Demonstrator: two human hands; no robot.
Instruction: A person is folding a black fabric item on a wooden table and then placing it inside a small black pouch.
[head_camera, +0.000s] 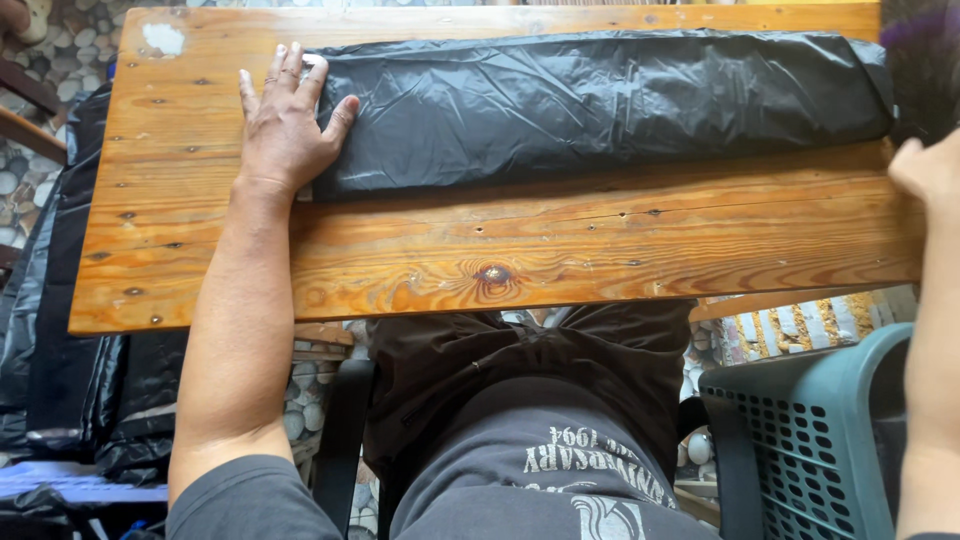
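Observation:
A long folded black plastic sheet (600, 100) lies across the far half of a wooden plank table (500, 250). My left hand (285, 125) rests flat on the wood, fingers spread, thumb and fingertips touching the sheet's left end. My right hand (925, 170) shows only partly at the frame's right edge, close to the sheet's right end; its fingers are out of view.
A teal slotted plastic crate (800, 430) stands at my right knee. More black plastic (60, 330) is piled on the floor at the left. Pebble flooring shows beyond the table. My lap sits under the near edge.

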